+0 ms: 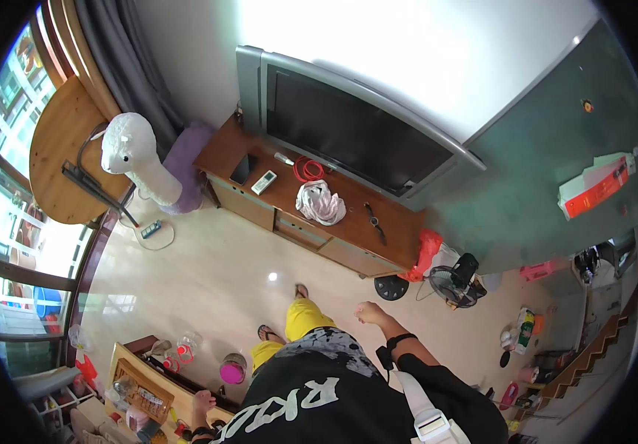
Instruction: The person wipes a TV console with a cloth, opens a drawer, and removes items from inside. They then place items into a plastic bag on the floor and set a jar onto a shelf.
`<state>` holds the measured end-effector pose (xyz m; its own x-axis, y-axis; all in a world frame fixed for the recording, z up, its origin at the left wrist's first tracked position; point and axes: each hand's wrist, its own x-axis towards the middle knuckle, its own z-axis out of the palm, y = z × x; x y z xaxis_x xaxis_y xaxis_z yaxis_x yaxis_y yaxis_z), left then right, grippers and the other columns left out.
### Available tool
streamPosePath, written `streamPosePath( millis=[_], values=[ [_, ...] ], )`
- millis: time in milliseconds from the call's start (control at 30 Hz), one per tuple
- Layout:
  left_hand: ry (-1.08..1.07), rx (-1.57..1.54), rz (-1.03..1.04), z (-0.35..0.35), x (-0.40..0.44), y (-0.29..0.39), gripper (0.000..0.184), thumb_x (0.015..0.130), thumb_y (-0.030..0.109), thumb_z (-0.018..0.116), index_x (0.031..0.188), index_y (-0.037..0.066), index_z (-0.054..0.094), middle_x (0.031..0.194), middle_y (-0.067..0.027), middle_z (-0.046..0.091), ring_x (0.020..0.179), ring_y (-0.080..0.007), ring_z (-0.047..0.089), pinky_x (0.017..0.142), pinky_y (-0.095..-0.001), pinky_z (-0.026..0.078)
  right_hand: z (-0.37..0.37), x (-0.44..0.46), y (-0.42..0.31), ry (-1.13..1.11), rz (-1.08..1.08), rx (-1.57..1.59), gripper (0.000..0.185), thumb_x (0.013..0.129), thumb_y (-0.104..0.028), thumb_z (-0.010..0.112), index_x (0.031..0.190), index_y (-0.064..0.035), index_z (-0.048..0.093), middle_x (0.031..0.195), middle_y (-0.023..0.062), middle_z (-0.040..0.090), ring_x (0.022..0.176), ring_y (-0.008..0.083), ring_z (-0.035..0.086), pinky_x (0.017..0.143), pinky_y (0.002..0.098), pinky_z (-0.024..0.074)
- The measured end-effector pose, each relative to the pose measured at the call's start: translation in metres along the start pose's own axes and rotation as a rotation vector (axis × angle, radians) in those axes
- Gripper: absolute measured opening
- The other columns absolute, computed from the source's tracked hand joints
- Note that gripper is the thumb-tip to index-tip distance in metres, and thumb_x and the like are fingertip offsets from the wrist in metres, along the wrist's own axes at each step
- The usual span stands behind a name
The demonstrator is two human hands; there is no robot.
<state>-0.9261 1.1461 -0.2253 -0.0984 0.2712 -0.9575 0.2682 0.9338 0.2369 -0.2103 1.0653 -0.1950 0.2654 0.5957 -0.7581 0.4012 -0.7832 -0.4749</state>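
Right hand (369,313) out ahead of the body above the pale, glossy floor (215,277), fingers curled in; nothing seen in its grip, and how tightly it closes cannot be told. Nearest to it, a black perforated disc (391,287) on the floor near the foot of the long brown wooden cabinet (245,206), apart from the hand. Left hand (204,401) low by the body, at the edge of a pale wooden table (131,360); the picture does not show how open its grip is or whether it holds anything. Near that hand, a clear jar with a bright pink lid (233,369) stands on the floor. An orange-brown tray (150,399) lies on the cluttered table. Along the cabinet top: black phone (242,169), white remote (264,182), coiled red cable (308,169), crumpled pinkish-white cloth (320,203), dark-strapped watch (375,222). Grey-framed television (348,122) behind them. Dark round fan (453,286) beyond the disc, beside a red bag (425,253).
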Motion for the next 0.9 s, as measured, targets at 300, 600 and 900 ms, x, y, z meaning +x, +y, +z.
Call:
streamPosePath(
  millis=[300, 600, 900],
  values=[
    [0.243, -0.092, -0.043, 0.02, -0.054, -0.019, 0.023, 0.096, 0.027, 0.057, 0.112, 0.011, 0.06, 0.078, -0.0086, 0.069, 0.06, -0.0177, 0.066, 0.051, -0.0328, 0.049, -0.051, 0.147, -0.065, -0.124, -0.006, -0.506, 0.016, 0.086, -0.016, 0.058, 0.088, -0.0071, 0.071, 0.079, 0.0164, 0.071, 0.074, 0.0289, 0.07, 0.069, 0.0418, 0.0552],
    [0.319, -0.074, -0.143, 0.055, -0.169, -0.034, 0.032, 0.095, 0.027, 0.057, 0.119, 0.006, 0.06, 0.082, -0.0126, 0.071, 0.062, -0.0202, 0.068, 0.053, -0.0339, 0.052, -0.138, 0.347, -0.223, 0.389, -0.367, -0.303, 0.025, 0.084, -0.019, 0.067, 0.106, -0.0078, 0.062, 0.098, 0.0197, 0.068, 0.098, 0.0377, 0.065, 0.084, 0.0474, 0.0506],
    [0.333, -0.158, -0.408, 0.114, -0.249, -0.045, 0.026, 0.099, 0.02, 0.051, 0.121, 0.006, 0.056, 0.082, -0.0126, 0.068, 0.068, -0.0242, 0.068, 0.057, -0.0351, 0.054, -0.167, 0.451, -0.322, 0.518, -0.123, -0.497, 0.068, 0.078, -0.03, 0.078, 0.131, -0.0009, 0.047, 0.13, 0.0194, 0.056, 0.12, 0.0389, 0.055, 0.101, 0.0468, 0.0462]
  ],
)
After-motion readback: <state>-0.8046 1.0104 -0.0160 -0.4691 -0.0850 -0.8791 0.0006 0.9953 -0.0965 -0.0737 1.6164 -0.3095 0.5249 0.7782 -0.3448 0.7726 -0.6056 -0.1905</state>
